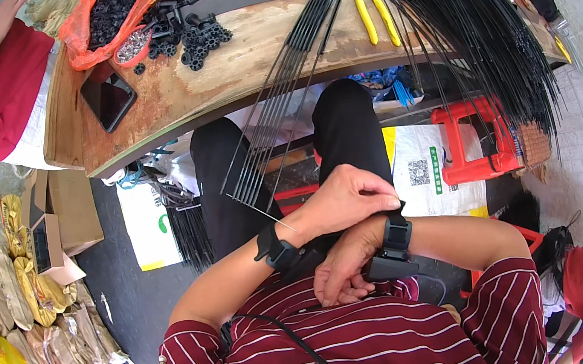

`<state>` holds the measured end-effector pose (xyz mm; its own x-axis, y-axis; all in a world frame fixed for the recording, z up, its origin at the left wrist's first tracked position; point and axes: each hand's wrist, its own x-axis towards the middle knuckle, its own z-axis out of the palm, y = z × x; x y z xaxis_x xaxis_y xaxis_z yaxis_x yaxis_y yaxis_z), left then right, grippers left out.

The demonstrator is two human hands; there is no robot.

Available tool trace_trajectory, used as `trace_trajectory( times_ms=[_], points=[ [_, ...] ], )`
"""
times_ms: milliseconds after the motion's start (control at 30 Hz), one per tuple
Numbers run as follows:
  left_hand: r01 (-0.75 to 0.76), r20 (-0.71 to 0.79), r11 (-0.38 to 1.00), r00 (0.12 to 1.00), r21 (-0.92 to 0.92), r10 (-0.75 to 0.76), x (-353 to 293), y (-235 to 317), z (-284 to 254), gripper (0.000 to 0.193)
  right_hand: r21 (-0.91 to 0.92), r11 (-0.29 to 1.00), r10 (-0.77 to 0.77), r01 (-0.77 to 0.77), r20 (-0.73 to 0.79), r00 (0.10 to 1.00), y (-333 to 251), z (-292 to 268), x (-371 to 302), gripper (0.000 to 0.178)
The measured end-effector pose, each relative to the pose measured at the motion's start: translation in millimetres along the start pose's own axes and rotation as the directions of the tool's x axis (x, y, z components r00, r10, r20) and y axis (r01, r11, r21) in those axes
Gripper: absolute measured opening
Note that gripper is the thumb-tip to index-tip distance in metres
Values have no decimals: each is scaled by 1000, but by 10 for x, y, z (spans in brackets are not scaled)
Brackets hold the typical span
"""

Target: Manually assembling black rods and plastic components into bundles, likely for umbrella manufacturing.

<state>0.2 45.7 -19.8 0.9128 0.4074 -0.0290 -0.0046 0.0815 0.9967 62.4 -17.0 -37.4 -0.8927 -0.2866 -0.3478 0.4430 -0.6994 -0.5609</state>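
Observation:
My left hand reaches across my lap, thumb and fingers pinched on the black wrist strap of my right wrist. My right hand hangs below it in front of my striped shirt, fingers loosely bent and tips apart, with nothing seen in it. A second black strap is around my left wrist. Thin black rods with pale ends jut over the table edge toward my lap. More rods form a big dark bundle at the table's right. Yellow-handled pliers lie beside it.
On the wooden table are a phone, black plastic fittings, a red bowl of small metal pieces and an orange bag. Red stools stand at right; wrapped bundles and a cardboard box at left. Other people are nearby.

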Motion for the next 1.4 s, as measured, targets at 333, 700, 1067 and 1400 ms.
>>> trace_trajectory(
  times_ms=[333, 700, 1067, 1400],
  points=[
    [-132, 84, 991, 988, -5, 131, -46, -106, 49, 11, 119, 993, -3, -12, 124, 992, 160, -145, 102, 22],
    [72, 184, 979, 982, -190, -36, -143, -193, 66, 38, -66, 996, -61, 64, 42, 997, -31, -6, -196, 24],
    [244, 118, 548, 960, -800, -255, -62, -413, 221, 40, 271, -211, -875, 939, -481, -58, 279, -329, -1024, 18],
    [248, 213, 290, 966, -924, -145, 366, -631, 512, 71, 284, -655, -672, 700, -643, -368, 15, -625, -1082, 10]
  ],
)
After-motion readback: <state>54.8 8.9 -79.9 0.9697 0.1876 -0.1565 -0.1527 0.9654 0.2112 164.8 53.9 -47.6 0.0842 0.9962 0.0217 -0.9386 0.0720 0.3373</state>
